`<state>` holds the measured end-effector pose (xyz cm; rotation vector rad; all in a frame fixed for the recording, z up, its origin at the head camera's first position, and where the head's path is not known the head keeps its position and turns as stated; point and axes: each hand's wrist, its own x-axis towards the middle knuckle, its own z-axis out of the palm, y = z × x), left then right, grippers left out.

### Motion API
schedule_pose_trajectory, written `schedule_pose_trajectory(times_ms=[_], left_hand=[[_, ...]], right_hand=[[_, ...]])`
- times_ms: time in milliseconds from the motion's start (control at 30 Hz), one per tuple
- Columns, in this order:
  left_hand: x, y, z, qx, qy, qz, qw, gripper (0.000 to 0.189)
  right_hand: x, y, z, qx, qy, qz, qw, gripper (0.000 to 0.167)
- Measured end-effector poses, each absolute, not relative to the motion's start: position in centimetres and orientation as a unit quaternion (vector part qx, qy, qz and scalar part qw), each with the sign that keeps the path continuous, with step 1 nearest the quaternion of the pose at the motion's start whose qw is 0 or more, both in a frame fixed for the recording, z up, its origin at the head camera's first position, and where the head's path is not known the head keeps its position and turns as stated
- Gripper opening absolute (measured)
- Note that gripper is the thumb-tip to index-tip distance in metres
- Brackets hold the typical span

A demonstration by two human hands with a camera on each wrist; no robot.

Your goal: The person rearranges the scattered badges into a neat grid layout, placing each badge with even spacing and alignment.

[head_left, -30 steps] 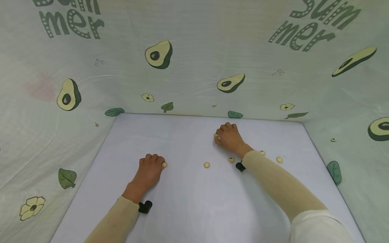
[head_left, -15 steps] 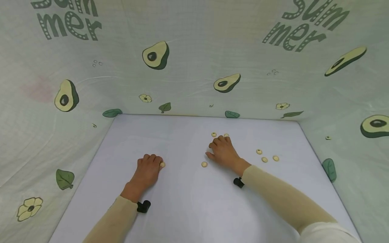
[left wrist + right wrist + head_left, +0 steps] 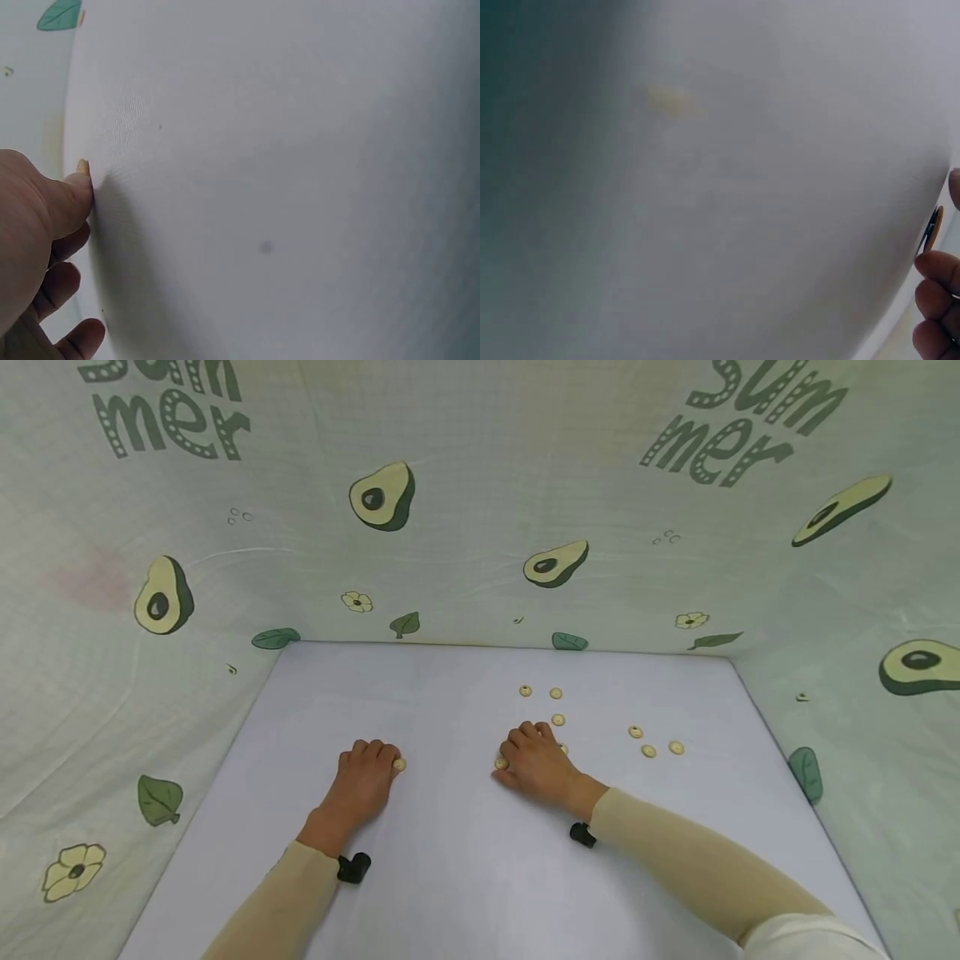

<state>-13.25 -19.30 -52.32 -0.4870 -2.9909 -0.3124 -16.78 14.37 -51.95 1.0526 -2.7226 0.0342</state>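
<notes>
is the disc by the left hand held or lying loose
Held: the left hand pinches the disc, and in the left wrist view the disc's edge pokes out past the thumb.

Smooth, matt tabletop (image 3: pixel 450 860) – printed cloth (image 3: pixel 465 510) (matt too, lightly creased) – wooden-looking discs (image 3: pixel 556 693)

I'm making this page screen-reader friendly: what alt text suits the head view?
A person's left grip pinches a small yellowish disc; the right grip is at another disc. Seven more discs lie on the white tabletop, one partly hidden.
</notes>
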Motion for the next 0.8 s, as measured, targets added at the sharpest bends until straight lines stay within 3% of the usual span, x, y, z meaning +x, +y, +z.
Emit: schedule_pose_trajectory(times_ms=[333,567,800], left_hand=[[-13.37,-19.50,-52.09,-0.157,-0.981,-0.104,0.042,0.012],[-13.49,-19.45,-52.39,-0.156,-0.981,-0.106,0.046,0.013],[-13.39,-19.24,-52.35,-0.157,-0.980,-0.109,0.047,0.012]], right_hand=[[-16.94,14.18,-52.24,0.357,-0.926,0.017,0.119,0.036],[-17.03,14.31,-51.97,0.351,-0.930,0.053,0.092,0.017],[-16.79,14.50,-51.92,0.325,-0.939,0.081,0.078,0.026]])
